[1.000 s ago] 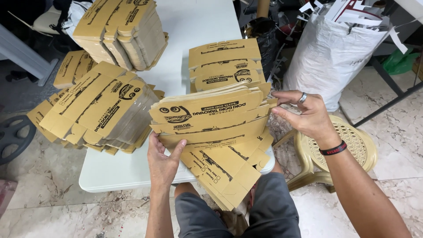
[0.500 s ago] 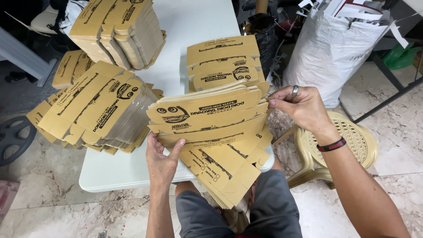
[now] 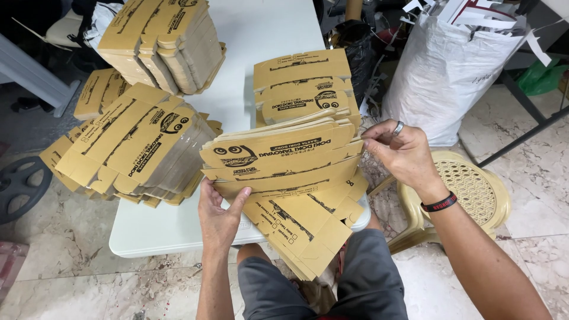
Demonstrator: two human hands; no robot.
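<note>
I hold a thick stack of flat tan cardboard box blanks (image 3: 284, 157) printed in black, upright on edge over the near end of a white table (image 3: 160, 231). My left hand (image 3: 220, 214) supports the stack's lower left edge from underneath. My right hand (image 3: 402, 153), with a ring and a dark wristband, pinches the right edge of the top sheets. More flat blanks (image 3: 305, 228) lie across my lap below the stack.
Further piles of tan blanks sit on the table: a fanned pile at left (image 3: 133, 148), one at the far left corner (image 3: 160, 44), one behind the held stack (image 3: 302, 80). A white sack (image 3: 444, 77) and a cream plastic stool (image 3: 468, 192) stand to my right.
My right hand has slid slightly along the stack's right edge, and the stack sits a little more squared. My left hand stays beneath it.
</note>
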